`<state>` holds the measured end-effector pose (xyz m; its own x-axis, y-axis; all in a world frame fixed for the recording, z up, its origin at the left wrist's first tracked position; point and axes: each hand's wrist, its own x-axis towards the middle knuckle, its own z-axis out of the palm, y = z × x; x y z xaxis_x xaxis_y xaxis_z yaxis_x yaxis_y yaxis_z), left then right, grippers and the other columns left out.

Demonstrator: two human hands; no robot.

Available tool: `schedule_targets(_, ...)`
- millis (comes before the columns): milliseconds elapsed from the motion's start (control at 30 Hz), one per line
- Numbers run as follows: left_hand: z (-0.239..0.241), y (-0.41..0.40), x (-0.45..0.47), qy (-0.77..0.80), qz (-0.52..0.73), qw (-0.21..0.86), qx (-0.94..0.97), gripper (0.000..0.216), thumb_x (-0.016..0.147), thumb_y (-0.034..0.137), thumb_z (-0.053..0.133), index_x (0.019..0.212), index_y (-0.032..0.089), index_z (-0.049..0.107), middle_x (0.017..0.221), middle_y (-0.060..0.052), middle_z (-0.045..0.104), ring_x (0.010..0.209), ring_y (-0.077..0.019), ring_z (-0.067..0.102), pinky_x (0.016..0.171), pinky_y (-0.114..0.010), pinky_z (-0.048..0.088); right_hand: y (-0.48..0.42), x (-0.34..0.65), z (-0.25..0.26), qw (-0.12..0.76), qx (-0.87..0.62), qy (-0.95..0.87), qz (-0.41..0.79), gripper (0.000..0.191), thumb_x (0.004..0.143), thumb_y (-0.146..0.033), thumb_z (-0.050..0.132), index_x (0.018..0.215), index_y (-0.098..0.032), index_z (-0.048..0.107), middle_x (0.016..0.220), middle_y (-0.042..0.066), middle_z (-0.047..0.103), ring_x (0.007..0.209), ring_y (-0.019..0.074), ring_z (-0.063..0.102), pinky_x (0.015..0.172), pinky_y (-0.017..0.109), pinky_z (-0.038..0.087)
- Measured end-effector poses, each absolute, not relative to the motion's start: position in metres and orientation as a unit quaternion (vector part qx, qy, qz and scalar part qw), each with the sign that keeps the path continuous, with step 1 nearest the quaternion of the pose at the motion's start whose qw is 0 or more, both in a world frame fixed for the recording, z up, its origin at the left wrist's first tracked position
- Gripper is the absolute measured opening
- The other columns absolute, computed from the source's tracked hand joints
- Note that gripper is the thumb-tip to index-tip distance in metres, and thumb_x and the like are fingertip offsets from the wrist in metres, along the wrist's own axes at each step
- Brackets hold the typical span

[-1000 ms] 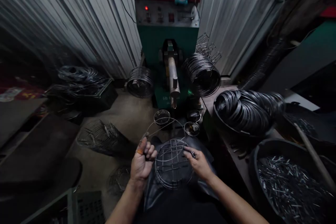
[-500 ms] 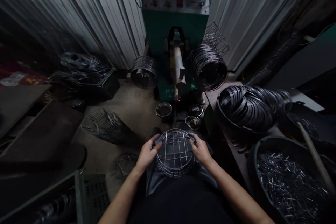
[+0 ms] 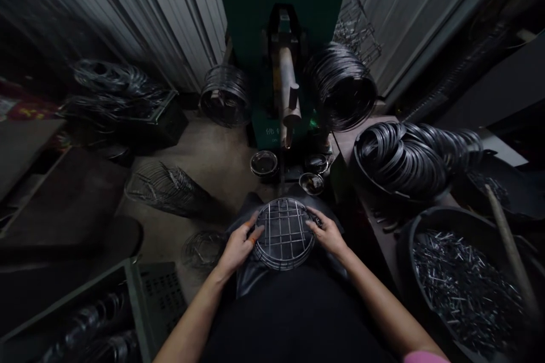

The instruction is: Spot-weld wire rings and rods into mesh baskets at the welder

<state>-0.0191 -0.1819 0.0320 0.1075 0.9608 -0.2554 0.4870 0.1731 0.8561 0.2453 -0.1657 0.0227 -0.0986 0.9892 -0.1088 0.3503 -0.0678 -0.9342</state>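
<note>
Between my hands, above my lap, is a round wire rack (image 3: 285,235) with crossed bars inside its rim; more rings show under it, as if several racks were stacked. My left hand (image 3: 242,243) grips its left edge, thumb on top and orange wrapping on the fingers. On the opposite edge my right hand (image 3: 327,232) is closed in the same way. Straight ahead, beyond the rack, the pale cylindrical arm of a green machine (image 3: 288,79) points toward me, its tip apart from the rack.
Wire coils (image 3: 340,88) flank the machine. Small round dishes (image 3: 264,164) stand below it. To the right are a basin of metal rings (image 3: 400,159) and a tub of short metal pins (image 3: 468,289). A green crate (image 3: 134,306) and a wire bundle (image 3: 170,190) lie left.
The view has tipped downward, so the machine's control panel has mostly left the top of the picture. Both hands keep their hold on the rack.
</note>
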Motion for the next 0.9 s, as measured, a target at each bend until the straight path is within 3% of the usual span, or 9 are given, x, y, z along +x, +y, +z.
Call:
schedule_targets(233, 0.044, -0.194, -0.017, 0.624, 0.091, 0.356, 0.69, 0.11, 0.058, 0.068, 0.064, 0.144, 0.018, 0.017, 0.122, -0.013, 0.052, 0.114, -0.0308, 0.05, 0.093, -0.041, 0.041, -0.173, 0.244, 0.021, 0.361, -0.576, -0.565, 0.468, 0.045, 0.077, -0.039, 0.059, 0.119, -0.022, 0.059, 0.117, 0.005, 0.064, 0.111, 0.0231, 0.056, 0.098, 0.038, 0.041)
schedule_targets(500, 0.06, -0.198, -0.004, 0.647, -0.008, 0.262, 0.716, 0.104, 0.062, 0.069, 0.059, 0.143, 0.017, 0.018, 0.119, -0.016, 0.052, 0.111, -0.034, 0.049, 0.087, -0.044, 0.041, -0.18, 0.242, 0.018, 0.38, -0.565, -0.557, 0.476, 0.044, 0.075, -0.037, 0.06, 0.116, -0.023, 0.059, 0.117, 0.004, 0.062, 0.113, 0.0218, 0.054, 0.1, 0.038, 0.037)
schedule_targets(600, 0.056, -0.199, -0.008, 0.642, 0.033, 0.306, 0.702, 0.106, 0.06, 0.067, 0.062, 0.143, 0.019, 0.019, 0.122, -0.015, 0.05, 0.113, -0.0339, 0.048, 0.09, -0.045, 0.041, -0.172, 0.247, 0.02, 0.391, -0.565, -0.518, 0.51, 0.043, 0.069, -0.037, 0.067, 0.109, -0.022, 0.062, 0.108, 0.004, 0.065, 0.103, 0.0207, 0.058, 0.092, 0.034, 0.043)
schedule_targets(667, 0.052, -0.194, -0.016, 0.632, 0.08, 0.356, 0.684, 0.107, 0.057, 0.065, 0.065, 0.142, 0.018, 0.022, 0.126, -0.015, 0.048, 0.116, -0.0328, 0.047, 0.094, -0.045, 0.04, -0.16, 0.253, 0.018, 0.41, -0.575, -0.458, 0.539, 0.042, 0.069, -0.04, 0.066, 0.107, -0.021, 0.061, 0.089, 0.002, 0.067, 0.081, 0.0172, 0.062, 0.075, 0.03, 0.048)
schedule_targets(767, 0.053, -0.171, -0.029, 0.62, 0.169, 0.419, 0.642, 0.104, 0.058, 0.063, 0.065, 0.141, 0.013, 0.027, 0.127, -0.016, 0.048, 0.119, -0.0298, 0.046, 0.1, -0.041, 0.037, -0.135, 0.261, 0.007, 0.484, -0.585, -0.366, 0.539, 0.042, 0.074, -0.043, 0.057, 0.108, -0.02, 0.055, 0.064, -0.004, 0.056, 0.052, 0.0114, 0.051, 0.054, 0.025, 0.044)
schedule_targets(900, 0.065, -0.112, -0.033, 0.609, 0.216, 0.499, 0.578, 0.086, 0.066, 0.061, 0.06, 0.135, 0.015, 0.039, 0.121, -0.011, 0.058, 0.114, -0.0251, 0.053, 0.098, -0.036, 0.04, -0.116, 0.263, -0.021, 0.513, -0.606, -0.401, 0.456, 0.042, 0.069, -0.038, 0.056, 0.105, -0.019, 0.051, 0.073, -0.001, 0.059, 0.066, 0.0151, 0.056, 0.067, 0.03, 0.047)
